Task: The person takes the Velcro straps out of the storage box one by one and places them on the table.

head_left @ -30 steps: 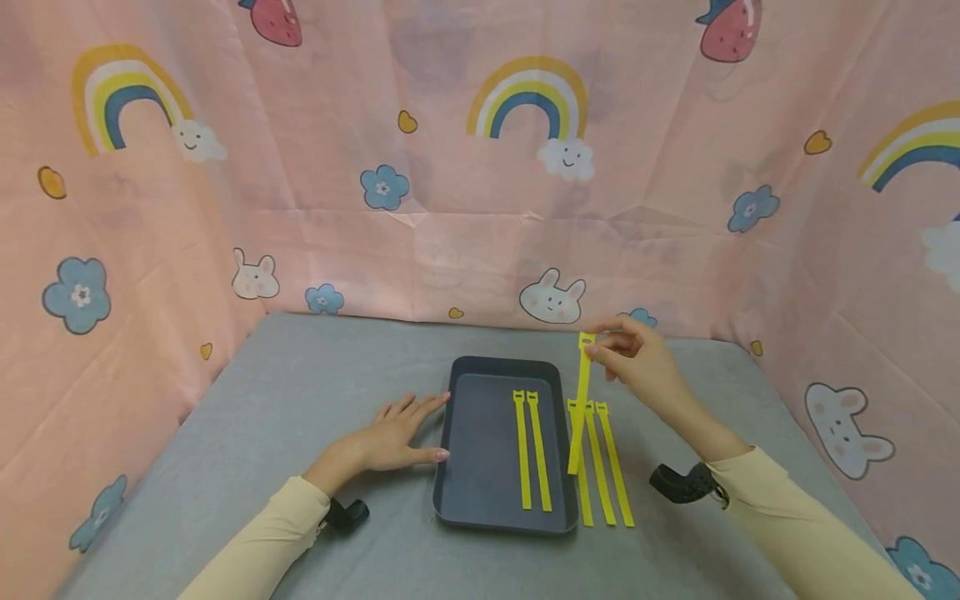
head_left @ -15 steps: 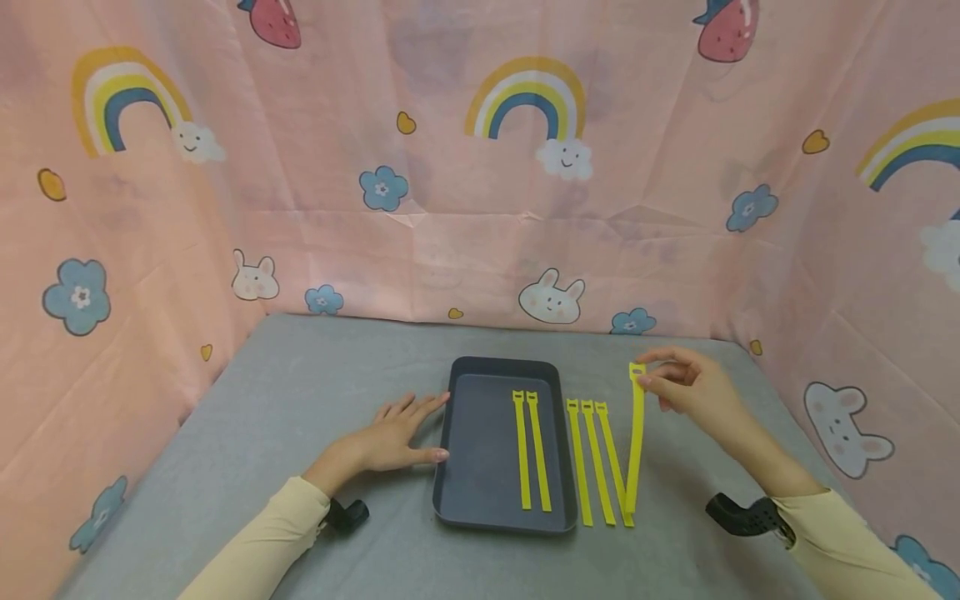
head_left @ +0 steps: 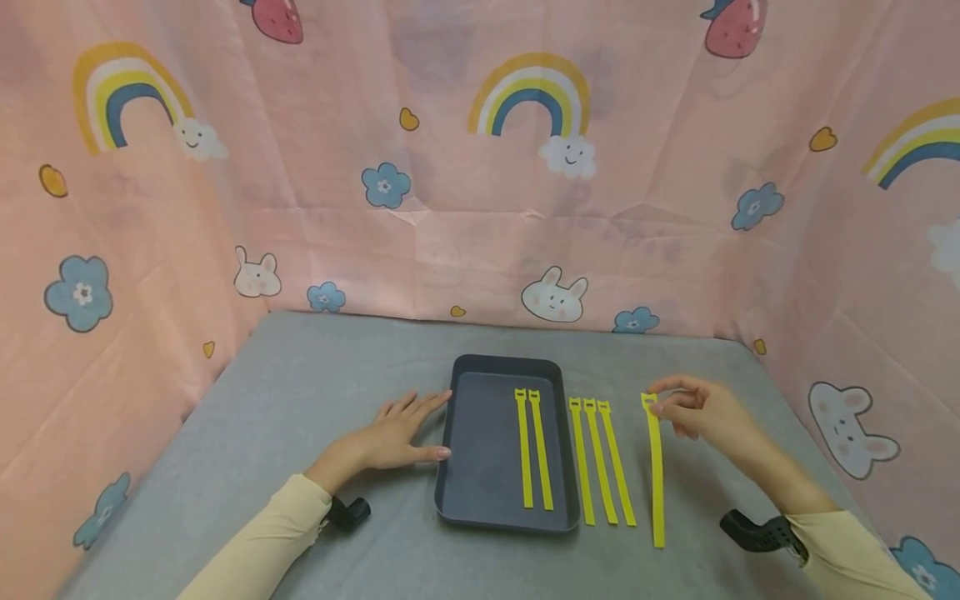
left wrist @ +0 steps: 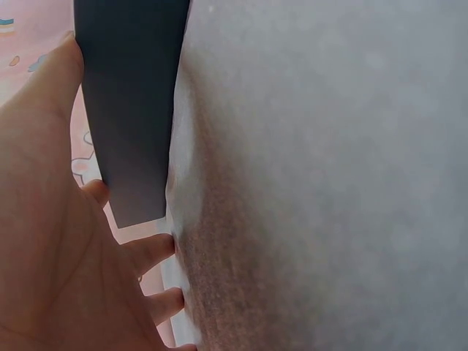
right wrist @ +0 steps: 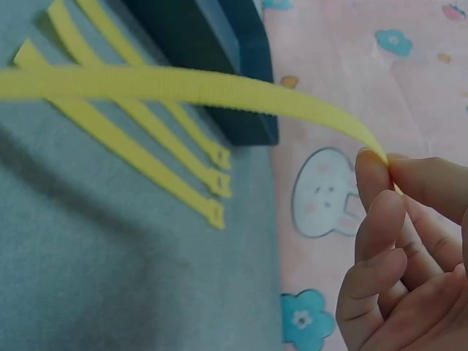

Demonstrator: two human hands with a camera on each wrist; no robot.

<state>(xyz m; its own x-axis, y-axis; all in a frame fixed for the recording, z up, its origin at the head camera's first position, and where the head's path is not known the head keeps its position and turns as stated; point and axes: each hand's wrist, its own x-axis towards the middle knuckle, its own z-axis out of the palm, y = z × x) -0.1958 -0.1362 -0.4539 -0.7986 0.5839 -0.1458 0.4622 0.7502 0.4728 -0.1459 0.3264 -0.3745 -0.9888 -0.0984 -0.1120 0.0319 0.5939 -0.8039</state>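
Observation:
My right hand (head_left: 697, 408) pinches the slotted head of a yellow cable tie (head_left: 657, 475) between thumb and fingers. In the right wrist view that strap (right wrist: 197, 85) bows through the air above the table. Three more yellow ties (head_left: 600, 462) lie side by side on the table, right of the dark grey tray (head_left: 483, 433). Inside the tray, toward its right side, are two yellow ties (head_left: 534, 450). My left hand (head_left: 390, 433) has its fingers spread and touches the tray's left edge; the left wrist view has its thumb against the tray wall (left wrist: 128, 110).
A grey cloth covers the table (head_left: 337, 358). Pink printed curtain (head_left: 450, 242) hangs around the back and both sides. Each wrist wears a black camera mount (head_left: 761, 533).
My right hand has carried its cable tie from above the tray's right edge rightward and down, past the three ties on the table. The left hand and tray have stayed put.

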